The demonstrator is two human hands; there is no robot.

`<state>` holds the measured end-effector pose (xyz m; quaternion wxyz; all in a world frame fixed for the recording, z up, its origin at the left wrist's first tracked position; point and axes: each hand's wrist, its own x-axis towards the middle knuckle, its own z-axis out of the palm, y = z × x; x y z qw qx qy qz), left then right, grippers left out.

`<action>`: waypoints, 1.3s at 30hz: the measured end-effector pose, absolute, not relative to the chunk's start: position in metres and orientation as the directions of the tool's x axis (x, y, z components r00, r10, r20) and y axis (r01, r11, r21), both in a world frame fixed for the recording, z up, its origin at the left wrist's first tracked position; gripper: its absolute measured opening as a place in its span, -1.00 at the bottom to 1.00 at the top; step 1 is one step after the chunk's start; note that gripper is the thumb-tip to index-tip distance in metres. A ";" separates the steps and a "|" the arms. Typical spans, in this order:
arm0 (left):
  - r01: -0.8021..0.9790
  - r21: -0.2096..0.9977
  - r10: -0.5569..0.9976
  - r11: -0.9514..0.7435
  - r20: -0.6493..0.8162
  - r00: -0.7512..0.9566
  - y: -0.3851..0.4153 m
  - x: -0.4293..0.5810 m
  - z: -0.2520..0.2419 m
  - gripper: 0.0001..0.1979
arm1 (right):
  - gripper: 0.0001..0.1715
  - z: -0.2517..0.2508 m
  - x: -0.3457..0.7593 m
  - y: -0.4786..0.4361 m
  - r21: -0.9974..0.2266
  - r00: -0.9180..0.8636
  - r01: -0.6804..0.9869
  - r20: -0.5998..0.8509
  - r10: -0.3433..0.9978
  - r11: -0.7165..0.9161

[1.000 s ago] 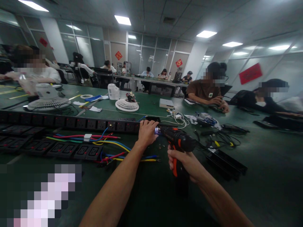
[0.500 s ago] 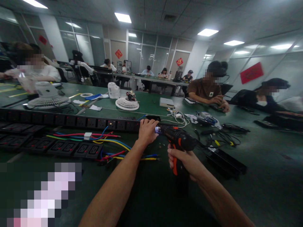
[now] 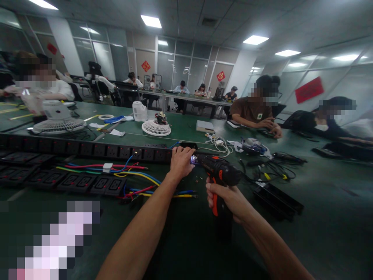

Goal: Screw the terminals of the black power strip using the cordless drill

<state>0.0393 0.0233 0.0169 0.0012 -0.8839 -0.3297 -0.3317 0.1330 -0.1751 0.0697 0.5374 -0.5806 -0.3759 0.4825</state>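
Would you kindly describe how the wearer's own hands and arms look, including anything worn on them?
The bare left hand and bare right hand have no gloves. No sleeve shows on the bare forearms, and I see no watch or bracelet.

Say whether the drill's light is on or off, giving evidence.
Apparently on: a bright glow shows at the front of the drill, beside the left hand.

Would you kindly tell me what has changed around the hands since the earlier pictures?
Nothing visibly changed: the right hand still grips the black-and-orange drill, the left hand remains at the long socket strip, and the coloured wires lie as before.
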 end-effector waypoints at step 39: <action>0.596 0.195 0.575 -0.779 0.600 0.556 0.024 0.040 0.016 -0.36 | -0.55 0.070 0.134 -0.175 -0.985 0.260 -0.096 -0.165 0.951 -0.145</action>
